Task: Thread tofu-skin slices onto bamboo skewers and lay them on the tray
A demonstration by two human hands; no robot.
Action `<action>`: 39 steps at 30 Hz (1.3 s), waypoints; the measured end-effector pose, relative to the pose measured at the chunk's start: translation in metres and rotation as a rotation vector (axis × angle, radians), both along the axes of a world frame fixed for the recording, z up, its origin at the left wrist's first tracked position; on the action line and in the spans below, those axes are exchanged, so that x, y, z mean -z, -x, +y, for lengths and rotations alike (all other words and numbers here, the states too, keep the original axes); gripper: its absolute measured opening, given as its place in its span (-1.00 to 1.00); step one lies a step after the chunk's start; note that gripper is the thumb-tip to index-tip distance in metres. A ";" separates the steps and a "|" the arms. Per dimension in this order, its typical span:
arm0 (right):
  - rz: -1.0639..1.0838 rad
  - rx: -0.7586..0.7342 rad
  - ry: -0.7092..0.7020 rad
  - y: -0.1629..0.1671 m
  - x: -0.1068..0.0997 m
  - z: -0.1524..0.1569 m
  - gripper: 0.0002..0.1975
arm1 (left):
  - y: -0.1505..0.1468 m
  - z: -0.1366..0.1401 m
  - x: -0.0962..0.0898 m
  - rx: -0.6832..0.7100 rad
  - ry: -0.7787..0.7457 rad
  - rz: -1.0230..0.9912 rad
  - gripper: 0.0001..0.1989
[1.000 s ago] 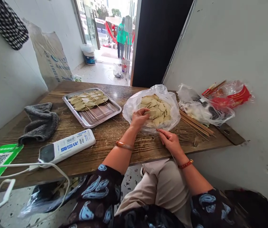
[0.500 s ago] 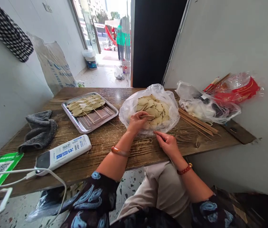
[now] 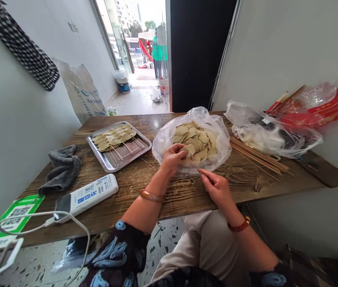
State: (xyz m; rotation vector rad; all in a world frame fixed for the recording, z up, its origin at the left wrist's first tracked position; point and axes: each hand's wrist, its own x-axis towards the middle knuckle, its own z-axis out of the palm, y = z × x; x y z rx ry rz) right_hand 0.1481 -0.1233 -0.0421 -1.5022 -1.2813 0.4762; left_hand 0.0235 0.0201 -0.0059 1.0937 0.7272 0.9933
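With left hand (image 3: 173, 158), pinching pale slice (image 3: 190, 150) over plastic bag (image 3: 162, 141); with right hand (image 3: 218, 187), pinching thin skewer (image 3: 199, 171) (mostly hidden). Note tray (image 3: 109, 163) at bag's nine o'clock.

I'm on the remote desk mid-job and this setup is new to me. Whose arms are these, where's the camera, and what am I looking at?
There's no machine: these are a person's bare hands, seen from one camera worn on the head, looking forward and down. On the wooden table, a metal tray at left bears skewered slices; a plastic bag in the middle holds loose slices; sticks lie at right. A grey cloth lies beyond a white device. The left hand pinches one slice; the right hand holds a thin stick, barely visible.
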 end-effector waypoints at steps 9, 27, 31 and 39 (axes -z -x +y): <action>-0.009 -0.009 -0.015 -0.005 0.010 -0.005 -0.66 | 0.005 -0.001 -0.002 0.086 0.141 -0.110 -0.63; 0.013 -0.025 0.023 -0.003 0.010 -0.007 -0.62 | 0.002 -0.009 -0.004 0.112 0.178 -0.160 -0.62; -0.023 0.012 0.028 -0.001 0.008 -0.006 -0.61 | 0.000 -0.013 -0.007 0.091 0.110 -0.105 -0.66; -0.037 0.036 0.039 -0.001 0.008 -0.003 -0.62 | -0.002 -0.011 -0.008 0.039 -0.029 0.017 -0.76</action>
